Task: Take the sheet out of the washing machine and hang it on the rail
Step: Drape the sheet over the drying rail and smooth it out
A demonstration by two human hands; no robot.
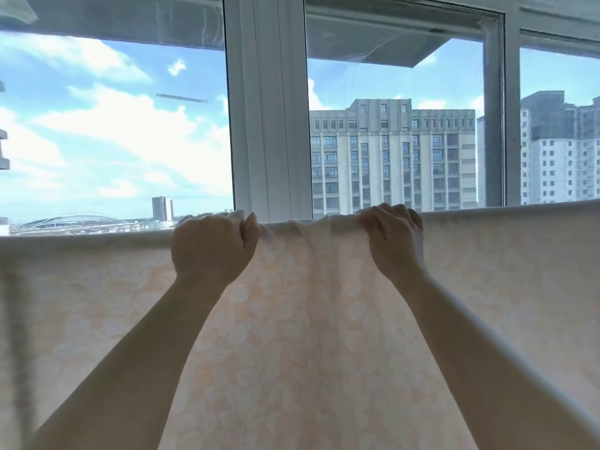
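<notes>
A pale peach sheet [302,336] with a faint leaf pattern hangs draped across the whole width of the view, its top fold running level from left to right. The rail itself is hidden under that fold. My left hand [212,246] grips the top fold left of centre, fingers curled over the far side. My right hand [394,237] grips the same fold right of centre. Between the two hands the cloth is bunched into small creases. The washing machine is out of view.
Behind the sheet stands a large window with a white frame post [268,108] in the middle. Through the glass I see sky, clouds and tall apartment blocks [393,154]. The sheet hides everything below its top fold.
</notes>
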